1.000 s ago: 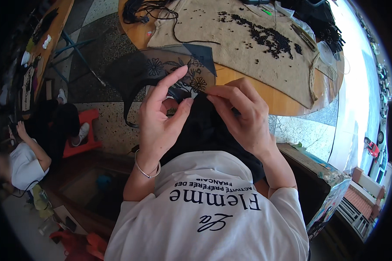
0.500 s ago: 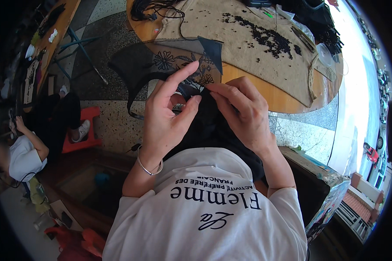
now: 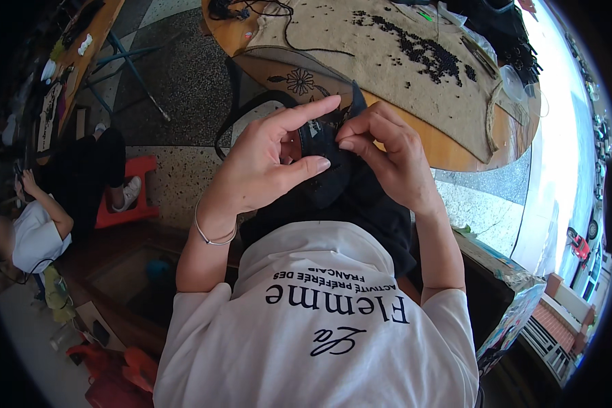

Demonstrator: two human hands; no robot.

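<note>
A piece of sheer black fabric [image 3: 272,70] with dark flower embroidery lies partly on the near edge of the round table and hangs toward my lap. My left hand [image 3: 262,160] is at its near part, index finger and thumb spread apart. The left hand's other fingers are curled against the fabric and partly hidden. My right hand [image 3: 391,153] pinches thumb and forefinger together at the fabric's right side. Whatever lies between those fingertips is too small or hidden to make out.
The wooden table [image 3: 415,146] carries a beige knit cloth [image 3: 360,61] with scattered black beads [image 3: 428,58]. A clear plastic cup [image 3: 512,81] and dark bundled items [image 3: 503,41] sit at the right. Another person [image 3: 41,224] sits at the far left by a red stool [image 3: 137,190].
The fabric has shifted and folded toward me, with less of its embroidery showing. My left hand has lowered slightly and turned; my right hand has moved a little right, its fingers more bent.
</note>
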